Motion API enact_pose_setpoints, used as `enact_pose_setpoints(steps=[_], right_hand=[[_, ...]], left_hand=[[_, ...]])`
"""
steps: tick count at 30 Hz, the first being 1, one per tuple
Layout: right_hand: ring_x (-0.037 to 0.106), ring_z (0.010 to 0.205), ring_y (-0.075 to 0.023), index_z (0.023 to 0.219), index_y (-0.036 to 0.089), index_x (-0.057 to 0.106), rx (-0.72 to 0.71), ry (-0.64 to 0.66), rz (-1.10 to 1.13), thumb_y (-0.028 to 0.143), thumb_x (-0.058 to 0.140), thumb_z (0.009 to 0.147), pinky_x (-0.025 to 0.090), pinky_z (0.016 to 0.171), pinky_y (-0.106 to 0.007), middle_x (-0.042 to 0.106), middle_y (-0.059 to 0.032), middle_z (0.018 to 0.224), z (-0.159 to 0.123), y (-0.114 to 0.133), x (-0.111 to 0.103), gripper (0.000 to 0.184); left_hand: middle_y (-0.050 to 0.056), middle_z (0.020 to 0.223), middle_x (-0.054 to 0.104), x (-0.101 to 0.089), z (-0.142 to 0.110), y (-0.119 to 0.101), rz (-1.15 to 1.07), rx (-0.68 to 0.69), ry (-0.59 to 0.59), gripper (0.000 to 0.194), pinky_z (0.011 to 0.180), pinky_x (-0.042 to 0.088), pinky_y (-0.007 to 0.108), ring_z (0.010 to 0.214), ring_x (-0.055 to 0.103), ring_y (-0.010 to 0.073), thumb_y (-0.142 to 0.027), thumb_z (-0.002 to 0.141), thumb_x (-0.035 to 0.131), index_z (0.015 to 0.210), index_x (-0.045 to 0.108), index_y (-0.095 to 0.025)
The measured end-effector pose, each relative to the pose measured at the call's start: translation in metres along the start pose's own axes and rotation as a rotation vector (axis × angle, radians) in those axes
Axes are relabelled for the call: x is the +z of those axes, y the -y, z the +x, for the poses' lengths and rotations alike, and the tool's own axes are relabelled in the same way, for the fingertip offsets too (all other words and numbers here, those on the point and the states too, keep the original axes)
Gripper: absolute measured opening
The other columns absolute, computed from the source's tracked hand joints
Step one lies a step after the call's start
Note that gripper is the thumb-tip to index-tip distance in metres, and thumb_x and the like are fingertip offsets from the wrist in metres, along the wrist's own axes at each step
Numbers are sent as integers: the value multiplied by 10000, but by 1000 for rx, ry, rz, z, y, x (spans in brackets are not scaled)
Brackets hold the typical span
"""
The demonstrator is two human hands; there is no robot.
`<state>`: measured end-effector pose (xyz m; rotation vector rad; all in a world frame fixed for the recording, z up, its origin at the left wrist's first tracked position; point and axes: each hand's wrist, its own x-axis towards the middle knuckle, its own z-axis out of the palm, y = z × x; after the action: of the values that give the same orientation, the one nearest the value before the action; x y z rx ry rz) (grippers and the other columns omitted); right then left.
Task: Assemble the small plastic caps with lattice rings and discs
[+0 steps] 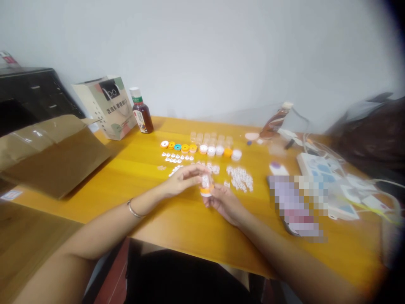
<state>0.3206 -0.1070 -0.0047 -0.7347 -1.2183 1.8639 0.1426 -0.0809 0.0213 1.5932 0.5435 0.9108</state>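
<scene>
- Gripping a clear container [206,185] near its top, the left hand [182,179] curls its fingers
- The right hand [226,202] closes on its orange-and-white end, over the middle of the table [177,219]
- White pieces [241,178] lie just beyond, with a row of round caps [211,150] farther off
- Far left, a dark bottle [144,116] stands beside a paper bag [110,110]

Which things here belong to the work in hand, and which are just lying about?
Seemingly in use:
clear-and-orange container, in left hand and right hand
row of caps
clear cups
small white pieces

Probably lying about:
cardboard box
paper bag
green-necked bottle
brown bottle
</scene>
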Motion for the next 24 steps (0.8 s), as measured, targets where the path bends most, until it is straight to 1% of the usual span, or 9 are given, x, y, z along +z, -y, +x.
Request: enact_pose_setpoints(steps=[4, 7, 9, 12, 14, 15, 19, 21, 24], right_hand=[[522, 540, -90, 698, 178, 614, -18, -27, -24, 370, 634, 722, 445, 583, -231, 592, 8, 613, -1, 1, 1, 194], [530, 556, -98, 720, 185, 617, -65, -66, -125, 381, 625, 728, 450, 603, -249, 595, 10, 626, -1, 2, 3, 196], [537, 574, -106, 740, 193, 620, -101, -106, -215, 369, 642, 715, 452, 622, -261, 597, 15, 636, -1, 3, 6, 179], [537, 592, -108, 771, 205, 627, -142, -182, -285, 338, 667, 692, 452, 636, -259, 591, 28, 633, 0, 4, 8, 160], [532, 580, -102, 759, 200, 630, -138, -190, -256, 333, 668, 694, 449, 620, -247, 592, 27, 624, 1, 4, 8, 153], [529, 569, -98, 742, 192, 629, -123, -170, -217, 336, 663, 701, 447, 606, -240, 595, 23, 619, 1, 3, 8, 154], [524, 541, -81, 689, 167, 620, -45, -30, 37, 380, 630, 735, 432, 563, -213, 603, 7, 608, 0, -1, 6, 219], [526, 543, -76, 692, 163, 623, -39, -5, 104, 383, 639, 732, 427, 563, -205, 606, 5, 607, 0, -2, 5, 225], [536, 562, -78, 704, 161, 632, -57, -49, 85, 344, 657, 726, 424, 582, -205, 614, 4, 608, 0, -1, 5, 186]], left_hand=[[85, 1031, 598, -2, 0, 0, 72, 15, -43, 274, 873, 435, 321, 961, 569, 180, -317, 835, 532, 1078, 539, -190], [82, 951, 602, 2, -1, 4, 160, 64, -105, 258, 816, 445, 309, 875, 573, 164, -302, 822, 548, 1041, 542, -167], [68, 876, 599, 6, -1, 7, 218, 87, -185, 232, 787, 440, 298, 821, 563, 152, -288, 796, 581, 983, 544, -155], [55, 837, 586, 13, -1, 11, 291, 84, -355, 223, 781, 426, 291, 799, 546, 146, -274, 748, 632, 904, 532, -149], [54, 837, 586, 14, 0, 12, 268, 62, -390, 228, 777, 426, 290, 795, 547, 147, -286, 744, 634, 896, 533, -148], [56, 844, 590, 13, 0, 11, 226, 47, -357, 233, 774, 429, 288, 797, 553, 149, -297, 754, 623, 911, 539, -147], [87, 952, 613, 3, 1, 8, -26, -2, -67, 295, 805, 437, 303, 865, 579, 171, -335, 826, 535, 1054, 549, -148], [95, 1005, 614, 0, 1, 7, -95, -10, -6, 311, 841, 427, 318, 909, 578, 184, -333, 843, 514, 1098, 548, -159], [104, 1094, 599, -1, 1, 7, -133, -23, 12, 368, 902, 401, 347, 1008, 555, 208, -328, 836, 531, 1174, 519, -182]])
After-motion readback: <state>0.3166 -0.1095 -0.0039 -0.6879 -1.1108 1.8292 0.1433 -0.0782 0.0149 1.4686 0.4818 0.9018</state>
